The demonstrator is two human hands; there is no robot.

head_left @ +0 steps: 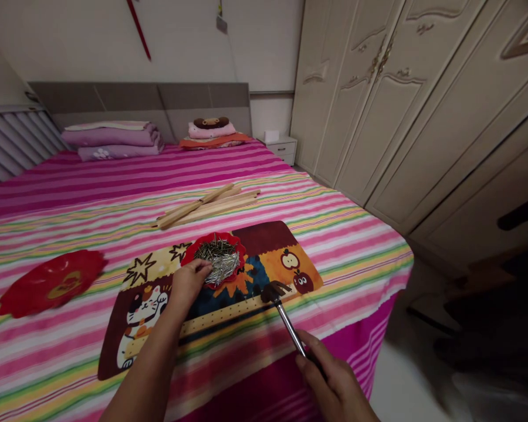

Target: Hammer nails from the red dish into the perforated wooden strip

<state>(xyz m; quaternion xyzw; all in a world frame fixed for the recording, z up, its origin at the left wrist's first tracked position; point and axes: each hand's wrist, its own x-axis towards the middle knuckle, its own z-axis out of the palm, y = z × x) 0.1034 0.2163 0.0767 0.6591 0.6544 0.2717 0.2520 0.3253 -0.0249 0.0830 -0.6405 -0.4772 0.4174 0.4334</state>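
Observation:
My left hand (192,281) reaches over the near left edge of a red scalloped plate (239,241) piled with dark and silvery nails (223,266). Its thumb and fingertips are pinched together at the heap; what they hold, if anything, is too small to make out. My right hand (330,375) is closed round the handle of a claw hammer (286,319), whose dark head lies over the mat's right part. Under plate and hammer is a patterned mat (264,237) with a cat and apples. A pale dotted strip (229,313) crosses its front; I cannot tell whether it is printed.
Several wooden sticks (202,205) lie in a loose pile behind the mat. To the left is a red tray (53,284) with a gold mark. Folded bedding (114,138) sits by the headboard (127,99). A wardrobe (378,117) stands to the right of the bed.

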